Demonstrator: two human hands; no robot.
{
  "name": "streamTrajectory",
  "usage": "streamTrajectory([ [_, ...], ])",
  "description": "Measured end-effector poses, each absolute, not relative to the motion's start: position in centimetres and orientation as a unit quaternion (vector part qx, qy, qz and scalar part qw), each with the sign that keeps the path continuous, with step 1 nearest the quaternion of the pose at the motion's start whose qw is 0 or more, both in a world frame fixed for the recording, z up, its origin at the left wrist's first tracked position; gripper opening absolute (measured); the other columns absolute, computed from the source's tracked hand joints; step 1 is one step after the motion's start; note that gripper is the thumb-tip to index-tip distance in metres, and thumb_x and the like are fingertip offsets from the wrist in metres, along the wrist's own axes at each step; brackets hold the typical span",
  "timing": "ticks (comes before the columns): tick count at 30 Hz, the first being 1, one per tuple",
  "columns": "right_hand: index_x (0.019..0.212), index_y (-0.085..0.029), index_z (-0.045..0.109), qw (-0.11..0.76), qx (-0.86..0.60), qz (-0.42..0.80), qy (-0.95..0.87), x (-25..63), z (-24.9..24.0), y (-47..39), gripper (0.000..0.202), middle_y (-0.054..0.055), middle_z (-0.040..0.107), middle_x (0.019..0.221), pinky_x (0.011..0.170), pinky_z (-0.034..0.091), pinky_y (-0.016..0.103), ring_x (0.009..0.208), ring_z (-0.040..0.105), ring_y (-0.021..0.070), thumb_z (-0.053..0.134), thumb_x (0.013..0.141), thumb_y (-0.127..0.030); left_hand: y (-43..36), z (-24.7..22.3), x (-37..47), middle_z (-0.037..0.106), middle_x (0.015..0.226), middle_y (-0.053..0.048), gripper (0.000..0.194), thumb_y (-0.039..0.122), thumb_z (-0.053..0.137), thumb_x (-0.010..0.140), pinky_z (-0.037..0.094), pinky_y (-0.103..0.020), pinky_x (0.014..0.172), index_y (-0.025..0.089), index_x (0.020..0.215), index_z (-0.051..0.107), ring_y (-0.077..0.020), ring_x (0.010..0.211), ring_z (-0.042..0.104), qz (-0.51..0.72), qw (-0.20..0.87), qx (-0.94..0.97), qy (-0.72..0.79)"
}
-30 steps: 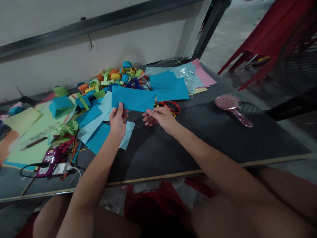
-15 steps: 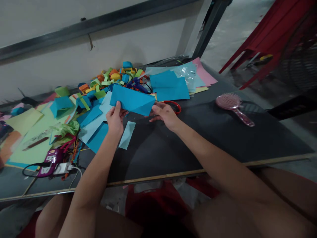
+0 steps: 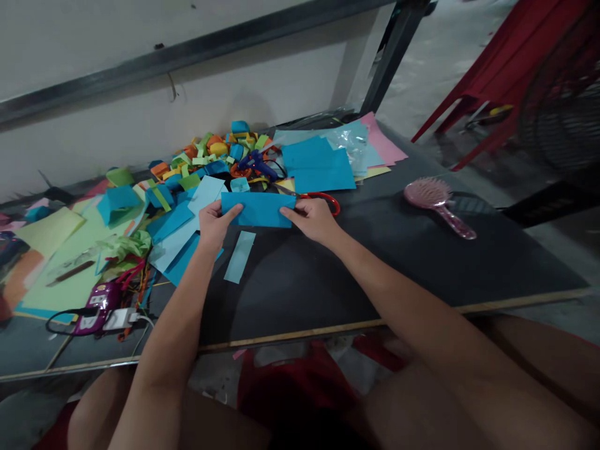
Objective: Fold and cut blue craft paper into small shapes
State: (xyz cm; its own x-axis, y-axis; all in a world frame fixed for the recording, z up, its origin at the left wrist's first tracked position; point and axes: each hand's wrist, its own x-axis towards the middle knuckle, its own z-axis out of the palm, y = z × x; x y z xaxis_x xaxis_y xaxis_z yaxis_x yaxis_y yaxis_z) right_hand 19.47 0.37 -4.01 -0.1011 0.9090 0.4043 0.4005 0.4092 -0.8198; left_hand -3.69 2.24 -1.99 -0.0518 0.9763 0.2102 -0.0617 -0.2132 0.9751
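A blue strip of paper [image 3: 260, 210] is stretched level between my two hands, above the dark table. My left hand [image 3: 216, 220] pinches its left end, thumb on the near face. At the other end my right hand [image 3: 313, 219] grips it the same way, with the fingers hidden behind the paper. Just past the strip sits a small light-blue folded paper piece [image 3: 240, 185]. Scissors with red handles [image 3: 332, 203] lie partly behind my right hand. Below the strip, a pale blue paper slip [image 3: 240, 257] rests on the table.
Several colourful folded paper pieces [image 3: 206, 153] are heaped at the back, beside a blue glue gun [image 3: 257, 164]. Blue sheets [image 3: 323, 165] lie to their right. A pink hairbrush [image 3: 434, 197] is on the right. At left are a purple power strip [image 3: 99, 306] and green paper [image 3: 65, 269].
The blue strip has come down and turned from tilted to level and straight. My right hand has closed more firmly on its right end, and the light-blue folded piece behind it now shows.
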Motion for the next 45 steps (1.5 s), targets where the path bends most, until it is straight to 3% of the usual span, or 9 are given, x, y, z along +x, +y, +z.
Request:
streamTrajectory([
  [4,0.054,-0.022,0.031,0.543,-0.430,0.344,-0.634,19.7,-4.6,1.0,0.053,-0.006,0.023,0.054,0.050,0.022,0.028,0.051,0.024,0.0093,0.060,0.081,-0.057,2.2,-2.4,-3.7,0.046,0.047,0.004,0.045,0.045,0.086,0.056,0.039,-0.025,0.046,0.018,0.047,0.051,-0.0088,0.048,0.045,0.568,0.408,0.543,0.466],
  [8,0.052,-0.022,0.034,0.574,-0.430,0.366,-0.593,19.8,-4.6,1.2,0.054,-0.005,0.023,0.055,0.050,0.021,0.028,0.051,0.022,0.0101,0.062,0.079,-0.060,2.0,-2.5,-3.0,0.025,0.047,0.007,0.057,0.043,0.083,0.062,0.025,-0.023,0.041,0.018,0.044,0.036,-0.0048,0.043,0.026,0.593,0.368,0.548,0.461],
  [11,0.051,-0.022,0.034,0.581,-0.441,0.362,-0.580,19.7,-4.1,0.9,0.057,-0.004,0.024,0.054,0.048,0.021,0.028,0.050,0.022,0.0103,0.063,0.075,-0.065,1.4,-2.0,-2.6,0.020,0.049,0.007,0.056,0.045,0.079,0.068,0.022,-0.024,0.038,0.019,0.046,0.034,-0.0051,0.039,0.027,0.602,0.370,0.528,0.472],
  [15,0.051,-0.022,0.035,0.596,-0.436,0.353,-0.574,19.4,-3.1,0.2,0.058,-0.004,0.024,0.053,0.047,0.021,0.027,0.049,0.022,0.0097,0.064,0.074,-0.067,-0.1,-0.6,-2.0,0.025,0.050,0.006,0.052,0.047,0.074,0.073,0.022,-0.025,0.036,0.020,0.050,0.036,-0.0075,0.035,0.041,0.600,0.357,0.515,0.497],
  [23,0.052,-0.022,0.040,0.614,-0.464,0.277,-0.575,20.1,-2.7,0.1,0.053,-0.003,0.027,0.055,0.048,0.024,0.028,0.051,0.026,0.0107,0.064,0.076,-0.062,-0.3,-0.3,-2.2,0.030,0.042,0.007,0.050,0.044,0.077,0.071,0.021,-0.026,0.042,0.020,0.049,0.039,-0.0076,0.035,0.038,0.548,0.318,0.588,0.503],
  [29,0.053,-0.022,0.046,0.631,-0.513,0.220,-0.539,21.3,-3.4,1.3,0.047,-0.002,0.030,0.053,0.047,0.030,0.029,0.053,0.034,0.0129,0.068,0.072,-0.060,0.7,-1.5,-2.6,0.038,0.038,0.005,0.048,0.038,0.081,0.066,0.036,-0.027,0.044,0.021,0.046,0.040,-0.0135,0.041,0.054,0.438,0.423,0.650,0.454],
  [36,0.072,-0.021,0.067,0.622,-0.504,0.275,-0.533,22.0,-4.6,2.2,0.028,0.000,0.055,0.062,0.055,0.043,0.031,0.062,0.054,0.0171,0.073,0.072,-0.048,1.6,-2.1,-3.6,0.057,0.042,-0.004,0.050,0.042,0.083,0.060,0.052,-0.027,0.044,0.022,0.042,0.041,-0.0254,0.059,0.071,0.300,0.528,0.683,0.406],
  [41,0.078,-0.021,0.071,0.595,-0.523,0.231,-0.566,21.7,-3.9,1.4,0.032,0.002,0.060,0.064,0.058,0.045,0.032,0.065,0.057,0.0189,0.070,0.074,-0.052,1.9,-2.5,-4.0,0.066,0.050,-0.009,0.038,0.038,0.084,0.057,0.054,-0.027,0.041,0.019,0.042,0.055,-0.0232,0.051,0.069,0.268,0.506,0.708,0.413],
  [45,0.100,-0.023,0.068,0.663,-0.488,0.278,-0.495,21.3,-3.5,1.1,0.046,0.005,0.065,0.082,0.053,0.045,0.027,0.065,0.059,0.0158,0.056,0.081,-0.064,2.0,-2.6,-3.9,0.069,0.057,-0.013,0.031,0.033,0.084,0.060,0.058,-0.031,0.047,0.017,0.047,0.061,-0.0234,0.054,0.069,0.323,0.512,0.661,0.444],
])
